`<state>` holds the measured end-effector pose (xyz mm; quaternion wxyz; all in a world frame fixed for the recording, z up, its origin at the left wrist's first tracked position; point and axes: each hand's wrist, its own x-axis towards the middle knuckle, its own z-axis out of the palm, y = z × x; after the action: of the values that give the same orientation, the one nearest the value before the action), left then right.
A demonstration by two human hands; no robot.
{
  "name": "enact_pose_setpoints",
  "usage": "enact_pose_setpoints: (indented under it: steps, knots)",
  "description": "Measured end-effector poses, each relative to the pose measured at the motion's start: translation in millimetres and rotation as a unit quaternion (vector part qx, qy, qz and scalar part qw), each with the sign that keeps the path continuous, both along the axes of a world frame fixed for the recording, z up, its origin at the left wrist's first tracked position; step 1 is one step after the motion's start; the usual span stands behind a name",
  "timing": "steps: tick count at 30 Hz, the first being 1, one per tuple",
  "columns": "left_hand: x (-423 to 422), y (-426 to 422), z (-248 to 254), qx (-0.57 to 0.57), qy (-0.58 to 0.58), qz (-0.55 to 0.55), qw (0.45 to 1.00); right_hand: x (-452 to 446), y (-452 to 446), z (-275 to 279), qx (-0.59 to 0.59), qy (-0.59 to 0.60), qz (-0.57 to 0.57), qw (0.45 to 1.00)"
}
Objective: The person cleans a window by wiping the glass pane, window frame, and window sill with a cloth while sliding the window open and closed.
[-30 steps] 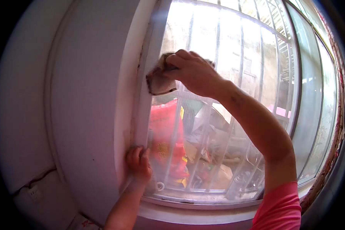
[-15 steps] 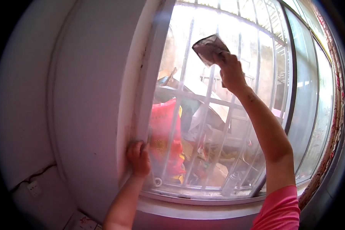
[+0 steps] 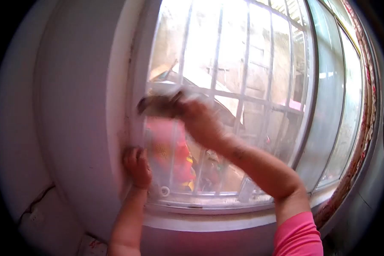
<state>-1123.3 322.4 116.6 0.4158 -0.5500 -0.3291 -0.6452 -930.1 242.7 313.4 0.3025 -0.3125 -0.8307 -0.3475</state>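
Observation:
A greyish-brown cloth [image 3: 157, 106], smeared by motion, is in my right hand [image 3: 202, 123], closed on it. The hand crosses the left part of the window pane [image 3: 260, 81], close to the glass. Whether the cloth touches the glass I cannot tell for the blur. Lower down at the left, my left hand [image 3: 137, 166] has its fingers curled on the side of the pale window frame [image 3: 138, 81].
Behind the glass stand metal bars [image 3: 244, 64], with a red bag [image 3: 168, 153] and piled cardboard beyond them. A second window panel [image 3: 328, 85] and a patterned curtain [image 3: 362, 123] are at the right. The sill [image 3: 209, 222] runs below.
My right hand has swept the cloth down and left across the window, from its upper middle to the left side. The view has shifted slightly; my left hand stays at the frame.

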Motion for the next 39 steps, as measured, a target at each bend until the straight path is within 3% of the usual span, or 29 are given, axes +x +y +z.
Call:
enact_pose_setpoints:
  steps: [1,2,3,6,8,10,12,13,14,16,17,19,20,21,25,27,28,29,33,37,39]
  knots:
    - [-1,2,-4,-0.008,0.003,0.016,1.000,-10,17,-35,-0.113,-0.004,0.022,0.993]
    - [-4,7,-5,-0.014,0.009,0.032,0.999,-8,14,-64,0.020,-0.155,0.058,0.986]
    - [-3,6,-1,0.002,0.005,0.044,0.999,-3,12,-81,0.152,-0.300,0.088,0.938]
    - [-1,-5,1,0.008,0.015,0.043,0.999,35,11,-79,0.140,-0.309,-0.024,0.940]
    - [0,-6,4,0.002,0.024,0.035,0.999,84,7,-56,0.118,-0.166,-0.111,0.973]
    - [-3,-7,5,0.001,0.032,0.036,0.999,165,-8,-31,0.172,-0.028,-0.122,0.977]
    - [-5,-4,3,-0.006,0.030,0.055,0.998,221,-46,-21,0.296,0.107,-0.169,0.934]
    - [-3,-3,1,-0.011,0.027,0.065,0.997,250,-49,-19,0.371,0.222,-0.103,0.896]
    - [-1,0,1,-0.004,0.015,0.058,0.998,261,-68,-25,0.331,0.365,-0.017,0.870]
    - [-1,-2,3,-0.014,0.023,0.064,0.998,272,-84,-69,0.301,0.505,0.087,0.804]
    - [-2,-2,3,-0.017,0.023,0.067,0.997,286,-69,-105,0.320,0.505,0.109,0.795]
    - [-1,-2,0,-0.014,0.024,0.056,0.998,273,-55,-121,0.233,0.327,-0.125,0.907]
    - [1,-4,1,-0.011,0.019,0.051,0.998,267,-49,-129,0.203,0.212,-0.204,0.934]
    - [1,-4,4,-0.002,0.014,0.045,0.999,247,-57,-127,0.228,0.216,-0.218,0.924]
    - [-4,6,-2,0.012,0.025,0.053,0.998,236,-90,-112,0.283,0.330,-0.055,0.899]
    - [-7,9,-4,-0.006,0.028,0.105,0.994,248,-78,-118,0.200,0.258,-0.086,0.941]
    - [-6,1,2,-0.025,0.036,0.068,0.997,252,-72,-126,0.160,0.226,-0.130,0.952]
    - [-5,-3,4,-0.021,0.041,0.074,0.996,254,-69,-132,0.151,0.215,-0.194,0.945]
    - [-1,-3,5,0.002,0.037,0.069,0.997,260,-98,-118,0.257,0.270,-0.182,0.910]
    - [-4,4,3,-0.011,0.046,0.059,0.997,323,-100,-82,0.406,0.338,-0.198,0.826]
    - [0,-4,5,-0.001,0.038,0.087,0.995,353,-96,-75,0.330,0.408,-0.149,0.838]
